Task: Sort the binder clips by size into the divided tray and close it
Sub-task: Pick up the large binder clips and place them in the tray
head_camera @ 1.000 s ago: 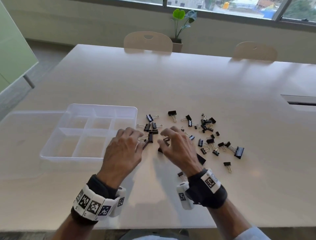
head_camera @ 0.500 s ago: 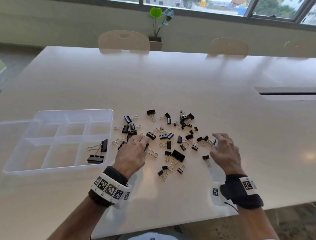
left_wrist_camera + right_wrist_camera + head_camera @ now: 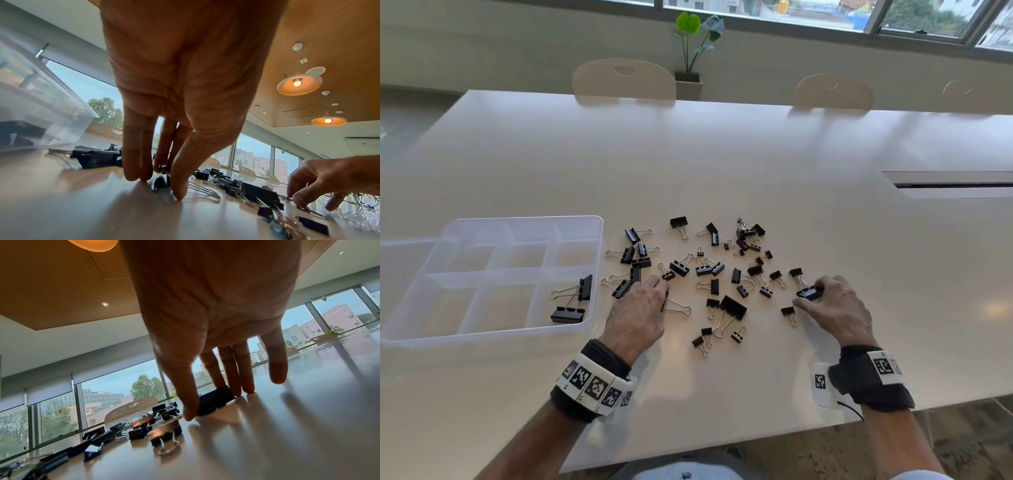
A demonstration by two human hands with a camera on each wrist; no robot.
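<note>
Several black binder clips (image 3: 709, 267) of mixed sizes lie scattered on the white table (image 3: 722, 154). Left of them stands the clear divided tray (image 3: 527, 218), with two large clips (image 3: 585, 287) (image 3: 567, 314) in its near right compartment. My left hand (image 3: 659, 291) is at the pile's left edge; in the left wrist view its thumb and fingers (image 3: 179, 183) pinch a clip (image 3: 162, 172) whose wire handles (image 3: 678, 306) stick out to the right. My right hand (image 3: 808, 296) pinches a medium clip (image 3: 213, 400) at the pile's right edge.
The tray's clear lid (image 3: 400, 260) lies open to the left. A large clip (image 3: 732, 306) rests between my hands. Chairs (image 3: 624, 80) (image 3: 834, 92) and a potted plant (image 3: 693, 51) stand beyond the far edge. A cable slot (image 3: 955, 185) cuts the table at right.
A second ago both hands were together at the pile and the tray looked bare; two large clips now lie in it. My right hand has moved right and pinched a clip.
</note>
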